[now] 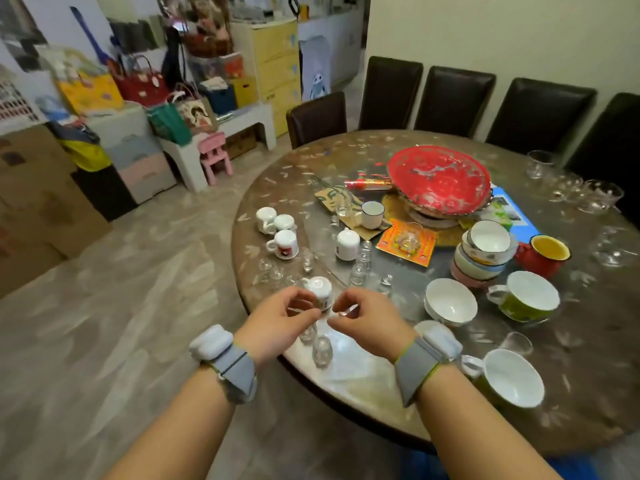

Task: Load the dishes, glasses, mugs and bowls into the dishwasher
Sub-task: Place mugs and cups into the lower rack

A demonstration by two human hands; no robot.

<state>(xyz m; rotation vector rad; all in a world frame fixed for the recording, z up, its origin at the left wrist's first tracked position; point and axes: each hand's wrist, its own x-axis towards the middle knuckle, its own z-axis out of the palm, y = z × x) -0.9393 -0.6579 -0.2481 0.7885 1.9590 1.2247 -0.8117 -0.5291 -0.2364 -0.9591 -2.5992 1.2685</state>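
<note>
While both hands hover over the near edge of the round table (381,403), the left hand (277,322) has thumb and forefinger curled together, apparently pinching a small clear glass (300,310), though blur makes the grip hard to confirm; the right hand (363,320) likewise has fingers curled in, pinching what looks like another small glass (341,311) at its fingertips. Just behind and between the hands sits an upturned white mug (319,287) on the table. Below the hands, near the table edge, stand two small clear shot glasses (322,351). More tiny glasses (358,271) are scattered toward the table's middle, around an inverted white cup (347,244). To the left, three small white mugs (278,228) cluster together. Right of the hands: a white bowl (450,301), a green mug (526,299) with white inside, a stack of bowls (485,252), a red mug (543,256) with yellow inside, and at the near right edge a large white cup (512,377) beside a small glass (516,342). Further back sits a white enamel mug (373,214) and a big red platter (440,183) on a stand. Clear glass bowls (575,183) line the far right rim. Both wrists wear grey strapped bands (235,367). Dark chairs (453,98) ring the far side; bags and boxes (138,84) crowd the back left.
</note>
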